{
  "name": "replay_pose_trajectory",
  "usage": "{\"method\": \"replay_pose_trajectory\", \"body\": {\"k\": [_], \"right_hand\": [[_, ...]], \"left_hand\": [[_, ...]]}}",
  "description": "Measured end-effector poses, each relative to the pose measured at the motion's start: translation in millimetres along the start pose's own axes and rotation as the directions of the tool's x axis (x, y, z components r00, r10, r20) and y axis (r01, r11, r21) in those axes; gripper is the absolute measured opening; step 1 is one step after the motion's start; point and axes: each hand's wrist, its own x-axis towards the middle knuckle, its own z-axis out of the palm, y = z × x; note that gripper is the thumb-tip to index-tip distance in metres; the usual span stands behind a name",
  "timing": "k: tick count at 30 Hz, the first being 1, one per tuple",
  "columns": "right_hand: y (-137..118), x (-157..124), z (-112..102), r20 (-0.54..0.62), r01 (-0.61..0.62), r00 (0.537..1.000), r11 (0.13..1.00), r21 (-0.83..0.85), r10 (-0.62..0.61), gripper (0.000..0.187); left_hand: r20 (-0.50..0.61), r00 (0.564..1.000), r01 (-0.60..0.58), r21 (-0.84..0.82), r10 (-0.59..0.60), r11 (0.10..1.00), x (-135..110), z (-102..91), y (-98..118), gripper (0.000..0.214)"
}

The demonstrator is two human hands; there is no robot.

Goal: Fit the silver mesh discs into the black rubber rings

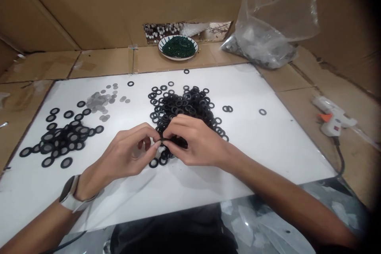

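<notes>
My left hand [129, 152] and my right hand [193, 143] meet over the white sheet [268, 147], fingertips pinched together on a small black ring [164, 139]. Just behind them lies a big heap of black rings [183, 105]. At the left sits a second heap of black rings with grey centres [61, 137]. A scatter of thin grey discs [101, 101] lies between the two heaps. My left wrist wears a watch [69, 196].
A bowl of dark green beads [177, 47] stands at the back by the cardboard wall. A clear plastic bag [268, 27] of parts lies at the back right. A white glue gun [331, 117] with its cord rests at the right, off the sheet.
</notes>
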Motion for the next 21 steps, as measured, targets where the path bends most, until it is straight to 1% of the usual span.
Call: {"method": "replay_pose_trajectory", "body": {"k": [2,4,6,8,11,14,17,21], "right_hand": [[-1.7,1.3,0.4,-0.019,-0.034,0.999,0.999,0.035,0.035,0.006],[-3.8,3.2,-0.1,-0.052,-0.095,0.993,0.988,0.12,0.102,0.004],[-4.8,5.1,-0.9,-0.068,-0.146,0.984,0.965,0.216,0.164,0.005],[-4.2,6.4,-1.2,-0.082,-0.167,0.977,0.943,0.288,0.198,0.008],[-1.5,7.0,0.3,-0.118,-0.166,0.968,0.918,0.362,0.221,0.014],[-0.3,6.8,2.5,-0.136,-0.179,0.958,0.895,0.408,0.254,0.019],[-2.3,6.4,3.1,-0.133,-0.198,0.953,0.891,0.409,0.273,0.022],[-7.1,6.4,0.8,-0.141,-0.187,0.956,0.903,0.386,0.258,0.017]], "left_hand": [[-0.034,0.999,-0.013,-0.003,0.013,1.0,0.3,0.4,0.8,0.016],[-0.102,0.995,-0.016,-0.013,0.014,1.0,0.1,2.1,2.6,0.016],[-0.165,0.986,0.006,-0.045,-0.013,0.999,-0.7,4.2,4.6,0.015],[-0.195,0.978,0.05,-0.104,-0.069,0.993,-2.0,5.7,6.2,0.013],[-0.199,0.968,0.113,-0.205,-0.155,0.972,-3.3,5.9,7.7,0.008],[-0.196,0.962,0.133,-0.278,-0.191,0.952,-3.0,5.0,8.4,0.005],[-0.181,0.961,0.146,-0.314,-0.21,0.938,-1.7,5.4,9.2,0.004],[-0.162,0.958,0.166,-0.363,-0.238,0.917,-1.2,7.2,10.2,0.006]]}}
